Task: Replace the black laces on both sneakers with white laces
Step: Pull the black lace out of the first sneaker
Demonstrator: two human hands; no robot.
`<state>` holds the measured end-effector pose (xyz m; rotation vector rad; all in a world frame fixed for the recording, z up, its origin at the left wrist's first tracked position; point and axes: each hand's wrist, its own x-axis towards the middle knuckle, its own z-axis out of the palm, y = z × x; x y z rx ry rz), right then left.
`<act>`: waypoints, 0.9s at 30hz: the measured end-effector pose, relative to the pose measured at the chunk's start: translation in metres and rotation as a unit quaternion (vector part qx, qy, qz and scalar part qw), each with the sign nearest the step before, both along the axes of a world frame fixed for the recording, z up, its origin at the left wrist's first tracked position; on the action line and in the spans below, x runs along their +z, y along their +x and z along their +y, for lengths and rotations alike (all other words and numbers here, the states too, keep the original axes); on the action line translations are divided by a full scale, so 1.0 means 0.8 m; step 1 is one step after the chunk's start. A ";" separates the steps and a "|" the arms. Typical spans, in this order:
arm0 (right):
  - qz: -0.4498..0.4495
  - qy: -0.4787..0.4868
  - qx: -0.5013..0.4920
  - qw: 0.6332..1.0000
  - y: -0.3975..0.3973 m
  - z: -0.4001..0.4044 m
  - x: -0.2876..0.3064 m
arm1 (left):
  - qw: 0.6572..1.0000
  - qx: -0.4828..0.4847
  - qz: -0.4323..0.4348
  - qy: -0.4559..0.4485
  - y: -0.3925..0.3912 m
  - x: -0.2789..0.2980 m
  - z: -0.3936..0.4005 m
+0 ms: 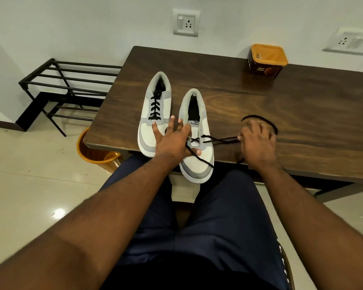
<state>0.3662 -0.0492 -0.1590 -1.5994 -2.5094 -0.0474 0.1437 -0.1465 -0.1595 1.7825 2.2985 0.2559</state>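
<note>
Illumination around me is even, diffuse indoor light from overhead. A bright specular spot sits on the glossy floor tiles [59, 213] at my left. The counter [281, 105] shows a soft sheen on its wood grain. Shadows are faint and short. My forearms [105, 222] bulge at the lower edge from wide-angle distortion; the wall socket [352, 41] at the right edge is smeared.

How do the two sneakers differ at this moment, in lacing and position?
The left sneaker is fully laced in black; the right sneaker has its black lace pulled out of all but the lowest eyelets. The left sneaker lies farther back; the right sneaker's toe overhangs the table edge more. The left hand spans both, while the right hand pulls the right sneaker's lace. Both are white and grey.
</note>
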 end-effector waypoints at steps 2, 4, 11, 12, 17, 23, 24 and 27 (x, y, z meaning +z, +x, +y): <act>0.004 -0.021 -0.026 0.999 0.003 0.001 0.000 | 1.000 0.002 0.000 -0.001 0.001 0.001 0.000; 0.019 -0.023 -0.020 0.999 -0.008 -0.006 0.002 | 1.000 0.004 0.000 -0.006 0.002 0.001 -0.001; 0.079 -0.065 0.124 0.987 -0.069 -0.047 0.002 | 1.000 0.004 0.007 -0.009 0.003 0.004 0.000; 0.079 -0.073 0.113 0.988 -0.073 -0.049 -0.001 | 1.000 0.003 0.009 -0.010 0.003 0.004 0.000; 0.033 -0.042 0.122 0.991 -0.078 -0.045 -0.001 | 1.000 0.002 0.004 -0.011 0.000 0.003 0.003; -0.057 0.021 0.068 0.996 -0.045 0.007 0.004 | 1.000 0.002 -0.003 -0.019 0.002 0.007 0.003; -0.039 0.021 0.026 0.999 -0.038 0.017 0.004 | 1.000 0.001 -0.001 -0.021 0.003 0.008 0.004; 0.035 -0.017 -0.102 0.994 -0.025 0.042 0.005 | 1.000 0.000 0.013 -0.026 0.002 0.009 0.003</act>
